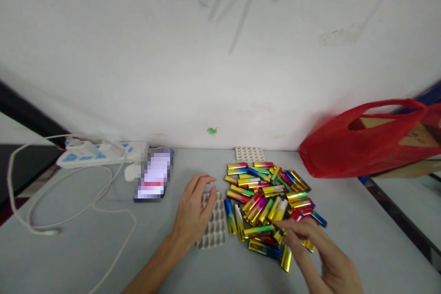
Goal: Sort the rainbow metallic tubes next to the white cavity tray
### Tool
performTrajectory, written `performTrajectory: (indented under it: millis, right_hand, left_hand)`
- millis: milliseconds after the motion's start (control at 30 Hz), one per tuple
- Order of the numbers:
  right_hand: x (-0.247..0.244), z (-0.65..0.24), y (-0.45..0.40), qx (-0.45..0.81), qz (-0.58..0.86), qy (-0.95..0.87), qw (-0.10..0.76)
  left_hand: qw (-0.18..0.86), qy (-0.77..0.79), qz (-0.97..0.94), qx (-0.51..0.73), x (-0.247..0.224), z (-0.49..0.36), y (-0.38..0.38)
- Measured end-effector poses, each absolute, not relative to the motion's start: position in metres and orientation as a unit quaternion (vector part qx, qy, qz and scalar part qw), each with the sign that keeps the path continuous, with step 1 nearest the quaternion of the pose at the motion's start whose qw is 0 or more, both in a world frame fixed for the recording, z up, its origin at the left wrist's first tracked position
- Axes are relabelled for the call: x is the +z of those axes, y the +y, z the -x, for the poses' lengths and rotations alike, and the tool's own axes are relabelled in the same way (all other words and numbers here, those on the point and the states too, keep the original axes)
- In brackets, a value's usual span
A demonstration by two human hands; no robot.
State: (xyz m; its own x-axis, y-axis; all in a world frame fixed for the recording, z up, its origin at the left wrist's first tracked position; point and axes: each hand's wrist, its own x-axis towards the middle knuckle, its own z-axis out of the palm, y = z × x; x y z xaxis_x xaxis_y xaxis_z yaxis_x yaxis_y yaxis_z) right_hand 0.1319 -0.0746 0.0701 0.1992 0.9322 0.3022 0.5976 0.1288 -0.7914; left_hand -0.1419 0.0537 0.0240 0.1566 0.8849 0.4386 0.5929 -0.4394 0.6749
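Note:
My left hand [195, 209] is over the left side of a pale grey moulded tray [217, 225] with rows of small cups, covering part of it. Its fingers and thumb are apart, with nothing seen between them. To the right of the tray lies a loose pile of shiny gold-and-coloured tubes [257, 209]. My right hand [319, 250] reaches in at the pile's near right edge, thumb and index finger bent with a small gap between their tips. A short gold tube [279, 237] lies right by these fingertips; whether they touch it is unclear.
Against the wall [220, 78] stands a second small tray [250, 154]. A red bag [344, 147] with cardboard inside sits at the back right. On the left are a phone [155, 174], a white power strip [103, 151] and a loose white cable [103, 193].

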Motion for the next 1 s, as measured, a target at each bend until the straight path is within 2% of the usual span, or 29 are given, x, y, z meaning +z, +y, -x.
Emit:
performTrajectory:
  millis: [100, 200, 300, 633, 1000]
  right_hand:
    - [0.075, -0.113, -0.029, 0.166, 0.630, -0.667, 0.362]
    - [0.068, -0.111, 0.022, 0.085, 0.623, -0.737, 0.249]
    - [0.059, -0.116, 0.055, 0.045, 0.624, -0.756, 0.191]
    - [0.049, -0.133, 0.080, 0.093, 0.605, -0.776, 0.154]
    - [0.046, -0.118, 0.083, 0.091, 0.563, -0.794, 0.211]
  left_hand:
    - [0.182, 0.505, -0.742, 0.402, 0.021, 0.142, 0.055]
    - [0.184, 0.516, -0.743, 0.386, 0.018, 0.143, 0.058]
    - [0.185, 0.536, -0.737, 0.368, 0.015, 0.147, 0.059]
    - [0.268, 0.510, -0.747, 0.331, 0.011, 0.168, 0.069]
    - [0.296, 0.494, -0.749, 0.327, 0.015, 0.161, 0.074]
